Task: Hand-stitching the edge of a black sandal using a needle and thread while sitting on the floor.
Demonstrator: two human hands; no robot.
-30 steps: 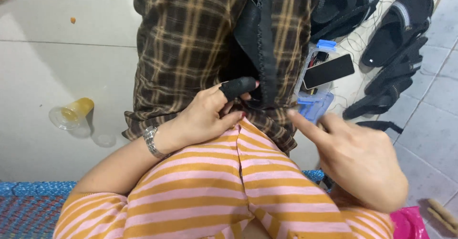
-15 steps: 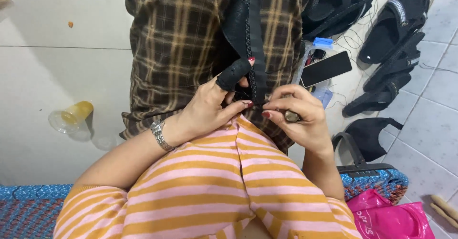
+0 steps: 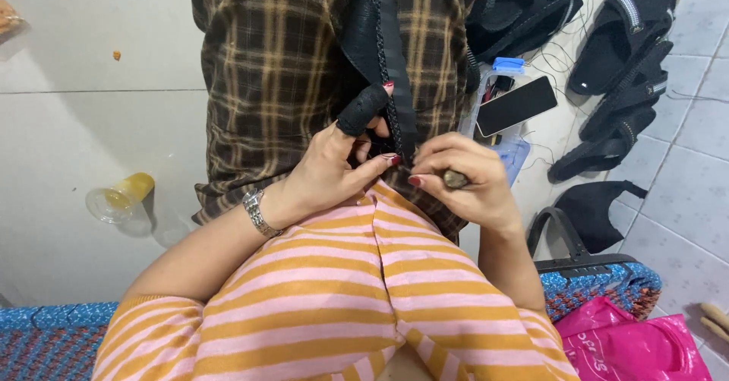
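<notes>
Left hand (image 3: 334,172) pinches black strap (image 3: 395,69) taut over the plaid cloth (image 3: 281,69), steadying the seam; right hand (image 3: 463,183), at 3 o'clock, closed around small tool (image 3: 456,178).

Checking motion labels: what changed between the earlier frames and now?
The right hand came in from beside the blue plastic box to the black braided strap, now pinching a small brownish tool there. The left hand, with its black finger cover, kept holding the strap; the dark phone stayed put.
</notes>
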